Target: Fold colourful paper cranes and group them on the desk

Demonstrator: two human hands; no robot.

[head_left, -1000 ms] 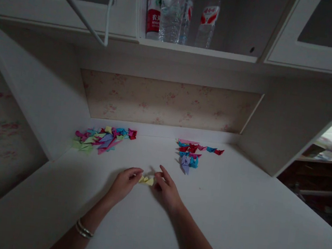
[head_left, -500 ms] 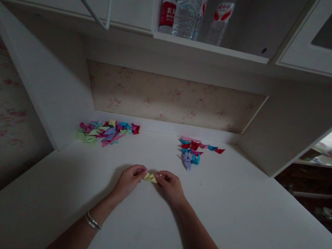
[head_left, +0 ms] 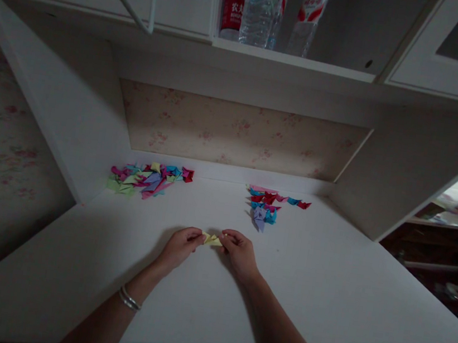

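A small yellow folded paper piece (head_left: pixel 212 239) is stretched between my two hands, low over the white desk (head_left: pixel 203 303). My left hand (head_left: pixel 181 247) pinches its left end between thumb and fingers. The right end is gripped by my right hand (head_left: pixel 240 254), also in a pinch. Folds show in the middle of the paper; both ends are covered by fingertips. Beyond the hands, to the left, lies a heap of colourful folded papers (head_left: pixel 152 180). A smaller group of folded papers (head_left: pixel 264 204), in red, blue, pink and lilac, lies to the right.
White side panels (head_left: pixel 54 92) flank the desk, and a floral back wall (head_left: pixel 238 133) closes it off behind. Overhead is a shelf (head_left: pixel 294 61) holding several plastic bottles (head_left: pixel 260 15). A pale cable (head_left: pixel 125 0) hangs at upper left.
The yellow paper has been raised slightly and spread a little wider between my hands. My right hand has shifted slightly up and right. The camera view has tilted slightly.
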